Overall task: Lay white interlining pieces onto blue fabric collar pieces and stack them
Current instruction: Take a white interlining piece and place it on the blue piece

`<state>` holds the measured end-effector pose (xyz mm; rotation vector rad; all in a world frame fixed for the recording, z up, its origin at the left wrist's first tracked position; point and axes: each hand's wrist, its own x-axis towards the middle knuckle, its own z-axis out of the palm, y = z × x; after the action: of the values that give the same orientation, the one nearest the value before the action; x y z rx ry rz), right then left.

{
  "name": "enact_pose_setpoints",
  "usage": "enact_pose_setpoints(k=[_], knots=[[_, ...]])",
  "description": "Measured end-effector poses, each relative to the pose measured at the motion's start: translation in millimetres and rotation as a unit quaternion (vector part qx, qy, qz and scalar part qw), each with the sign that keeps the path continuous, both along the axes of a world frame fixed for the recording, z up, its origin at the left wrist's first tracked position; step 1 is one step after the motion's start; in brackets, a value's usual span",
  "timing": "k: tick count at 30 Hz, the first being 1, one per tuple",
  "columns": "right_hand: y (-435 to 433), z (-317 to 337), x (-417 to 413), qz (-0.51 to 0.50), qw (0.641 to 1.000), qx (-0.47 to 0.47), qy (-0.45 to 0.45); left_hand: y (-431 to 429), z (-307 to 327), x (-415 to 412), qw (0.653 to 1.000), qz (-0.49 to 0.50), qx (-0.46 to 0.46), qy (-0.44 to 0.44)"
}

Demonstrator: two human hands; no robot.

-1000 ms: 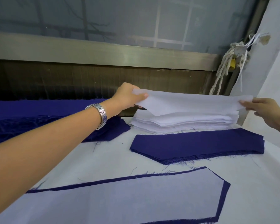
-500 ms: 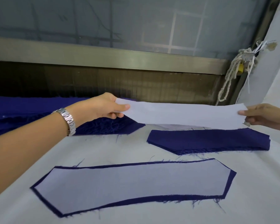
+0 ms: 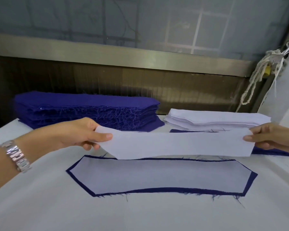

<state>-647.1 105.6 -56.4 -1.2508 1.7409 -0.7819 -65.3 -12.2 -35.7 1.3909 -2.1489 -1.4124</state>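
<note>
A white interlining piece (image 3: 177, 144) hangs stretched above the table. My left hand (image 3: 83, 134) pinches its left end and my right hand (image 3: 272, 137) pinches its right end. Behind and under it lies a bare blue collar piece (image 3: 270, 151), mostly hidden by the white piece. Nearer to me a blue collar piece (image 3: 250, 182) lies flat with white interlining (image 3: 157, 175) laid on it. A thick stack of blue collar pieces (image 3: 83, 109) sits at the back left. A stack of white interlining (image 3: 215, 120) sits at the back right.
The work goes on over a white cloth-covered table (image 3: 140, 212). A metal rail (image 3: 123, 55) and a dark panel run along the back edge. A knotted white rope (image 3: 257, 77) hangs at the right. A metal watch (image 3: 17, 155) is on my left wrist.
Both hands lifted the white piece off the white stack and carried it toward me, down over the bare blue piece. The view tilted so the back stacks show fully.
</note>
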Motion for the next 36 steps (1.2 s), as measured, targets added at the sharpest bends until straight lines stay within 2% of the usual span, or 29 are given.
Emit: enact_pose_setpoints(k=[6, 14, 18, 27, 36], knots=[[5, -9, 12, 0.073, 0.996, 0.035, 0.046, 18, -14, 26, 0.999, 0.008, 0.006, -0.051], [8, -19, 36, 0.162, 0.983, 0.08, 0.047, 26, -20, 31, 0.992, 0.012, 0.015, -0.121], [6, -23, 38, 0.194, 0.974, 0.099, 0.059, 28, -25, 31, 0.992, 0.009, 0.021, -0.123], [6, -31, 24, 0.173, 0.969, 0.108, 0.138, 28, -32, 31, 0.991, 0.031, 0.003, -0.129], [8, -30, 30, 0.171, 0.965, 0.111, 0.168, 31, -35, 30, 0.99, 0.064, -0.02, -0.122]])
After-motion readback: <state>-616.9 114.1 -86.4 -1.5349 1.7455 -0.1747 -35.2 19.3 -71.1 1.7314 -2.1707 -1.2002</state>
